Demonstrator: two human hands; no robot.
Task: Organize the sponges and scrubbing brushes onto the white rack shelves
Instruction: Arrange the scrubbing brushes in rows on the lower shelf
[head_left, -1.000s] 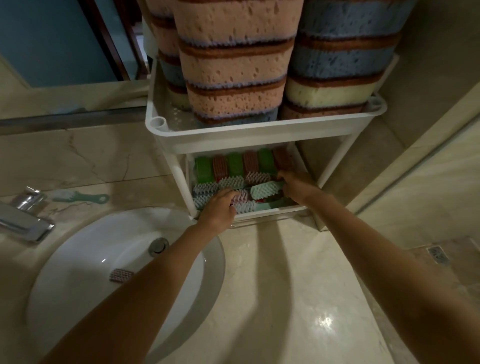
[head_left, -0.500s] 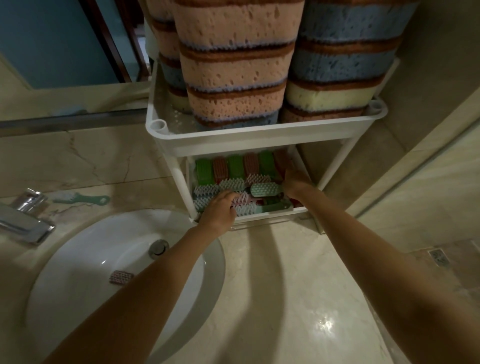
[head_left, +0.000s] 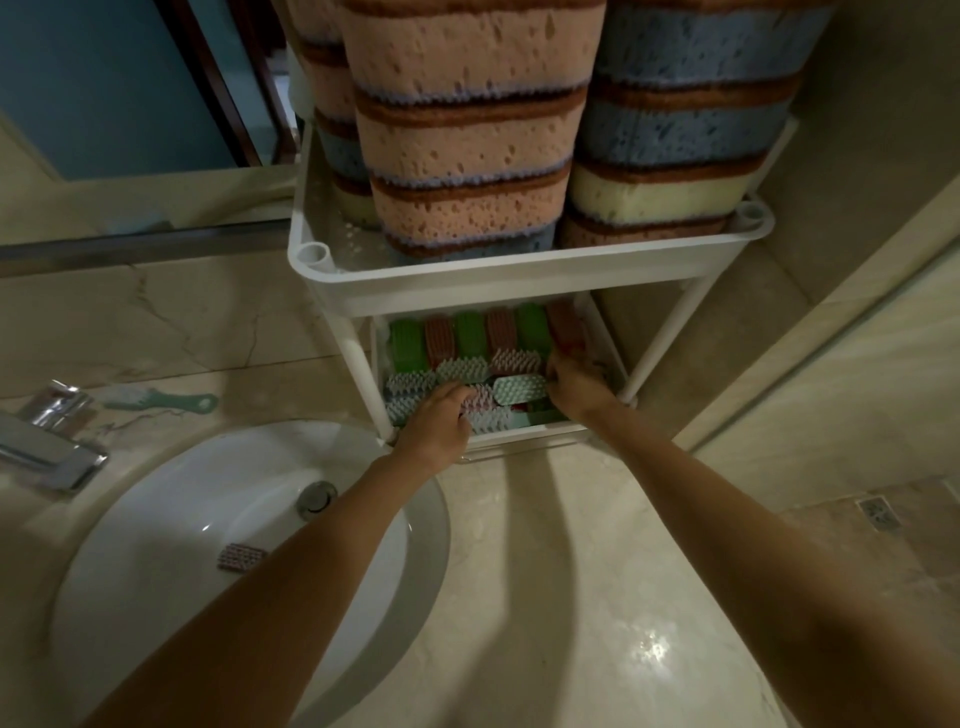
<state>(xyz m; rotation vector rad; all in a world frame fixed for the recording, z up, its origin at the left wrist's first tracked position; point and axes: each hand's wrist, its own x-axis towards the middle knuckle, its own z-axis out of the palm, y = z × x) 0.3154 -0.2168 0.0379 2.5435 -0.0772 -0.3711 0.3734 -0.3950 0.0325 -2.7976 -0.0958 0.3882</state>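
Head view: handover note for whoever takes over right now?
Left hand: fingers on the front-row brushes, grip unclear.
Right hand: at the lower shelf's right end among brushes, grip unclear.
Done: sponges stacked on the white rack's top shelf; brushes in rows on the lower shelf.
Left: one small brush in the sink, one teal handled brush on the counter by the faucet.

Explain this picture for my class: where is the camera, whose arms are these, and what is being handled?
No machine here: the camera sits on a person's head, looking forward and down. The left hand and right hand reach into the lower shelf of a white rack, among small scrubbing brushes; whether either grips one is unclear. Big striped sponges stand stacked on the upper shelf. One stray brush lies in the sink, a handled brush on the counter beside the tap.
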